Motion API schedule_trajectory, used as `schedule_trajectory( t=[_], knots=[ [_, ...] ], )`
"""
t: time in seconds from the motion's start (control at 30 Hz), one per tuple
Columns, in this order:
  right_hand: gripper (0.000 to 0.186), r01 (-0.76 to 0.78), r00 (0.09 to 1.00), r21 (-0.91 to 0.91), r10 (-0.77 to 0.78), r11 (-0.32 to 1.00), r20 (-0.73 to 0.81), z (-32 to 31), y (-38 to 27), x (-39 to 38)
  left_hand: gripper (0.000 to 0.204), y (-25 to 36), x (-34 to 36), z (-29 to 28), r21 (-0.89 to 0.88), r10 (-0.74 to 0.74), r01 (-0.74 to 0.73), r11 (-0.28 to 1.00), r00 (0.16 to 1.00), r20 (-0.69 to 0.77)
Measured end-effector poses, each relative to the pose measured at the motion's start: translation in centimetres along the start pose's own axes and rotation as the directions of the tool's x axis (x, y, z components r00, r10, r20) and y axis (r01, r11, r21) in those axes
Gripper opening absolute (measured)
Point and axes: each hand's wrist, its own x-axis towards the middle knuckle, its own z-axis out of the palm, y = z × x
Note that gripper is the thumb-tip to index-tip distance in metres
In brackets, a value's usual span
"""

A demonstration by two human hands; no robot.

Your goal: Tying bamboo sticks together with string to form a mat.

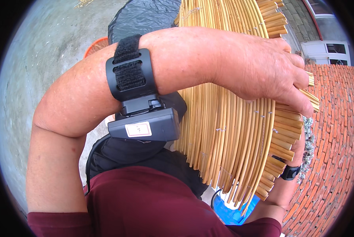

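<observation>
A mat of straw-coloured reed stalks [228, 126] fills the middle, its rods bound with thin wire or thread. It stands over my lap, and thicker cut stalk ends [287, 130] stick out along its right side. My left hand [277, 75] reaches across the mat, closed over its right edge with the fingers curled down round the stalks. On the right, my right arm [277, 193] comes up beside the mat. My right hand [299, 144] lies mostly behind the stalk ends, and its fingers are hidden. A black strapped device [141, 124] sits on my left forearm.
A red brick surface [331, 138] lies to the right, with a white door [325, 51] beyond. Grey concrete [39, 75] spreads at the left. Black plastic sheeting [141, 17] and an orange-rimmed container [96, 46] are behind my left arm. Something blue [230, 215] shows below the mat.
</observation>
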Motion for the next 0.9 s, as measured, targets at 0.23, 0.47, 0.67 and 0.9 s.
schedule_trajectory(
  t=[0.23, 0.47, 0.67, 0.9],
  knots=[
    [0.032, 0.115, 0.989, 0.063, -0.121, 0.991, 0.087, 0.8, -0.5, 0.3, 0.058, -0.2, 0.4, -1.1, 0.005, -0.002, 0.002, 1.0, 1.0, -0.007],
    [0.043, 0.035, 0.997, -0.405, -0.004, 0.914, 0.078, -0.2, -1.3, 0.7, 0.052, -0.2, -0.4, -0.7, 0.016, -0.011, 0.011, 1.0, 1.0, -0.024],
    [0.046, -0.079, 0.992, -0.271, 0.049, 0.959, -0.118, -2.4, 0.4, -0.7, 0.049, 0.0, -0.8, -0.5, 0.014, 0.0, 0.0, 1.0, 0.999, -0.04],
    [0.047, -0.079, 0.996, -0.337, 0.064, 0.938, -0.053, -1.7, 0.0, 0.2, 0.041, 0.7, -0.8, -0.5, 0.028, -0.01, 0.011, 1.0, 1.0, -0.027]
  ],
)
